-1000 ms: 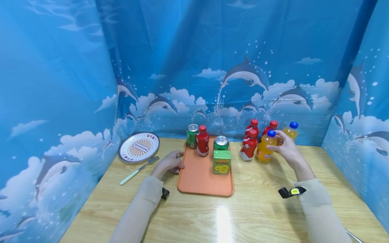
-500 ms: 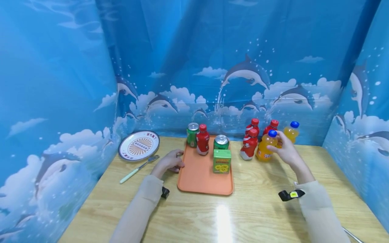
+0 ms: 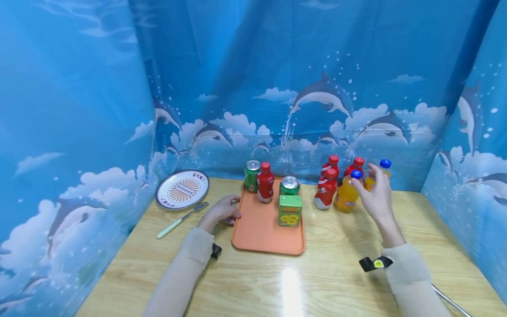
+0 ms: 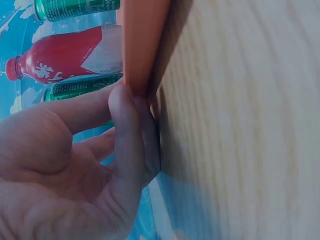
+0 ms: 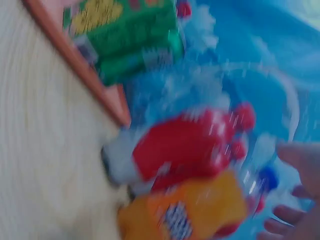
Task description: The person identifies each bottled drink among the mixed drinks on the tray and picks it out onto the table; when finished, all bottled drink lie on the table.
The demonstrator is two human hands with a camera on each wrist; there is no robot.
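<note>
At the left edge of the orange tray [image 3: 257, 237], my left hand [image 3: 223, 210] pinches the rim; the left wrist view shows its fingertips [image 4: 125, 100] against it. On the tray stand two green cans [image 3: 251, 178], a red bottle [image 3: 265, 185] and a green drink carton [image 3: 290, 213]. My right hand [image 3: 378, 200], fingers spread and holding nothing, hovers over two orange soda bottles with blue caps. The front soda bottle [image 3: 345, 198] stands upright beside the hand; the rear soda bottle [image 3: 369, 182] is partly hidden behind it. In the right wrist view, the fingers [image 5: 290, 215] are apart from the front bottle.
Several red bottles [image 3: 325, 193] stand close together left of the soda bottles. A patterned plate [image 3: 183, 189] leans at the back left, with a green-handled fork [image 3: 170, 230] before it. A metal rod [image 3: 447, 299] lies under the right forearm. Blue dolphin curtains enclose the table.
My right hand has let go of the front orange soda bottle and risen slightly toward the rear one, its fingers spreading. The left hand and tray have stayed in place.
</note>
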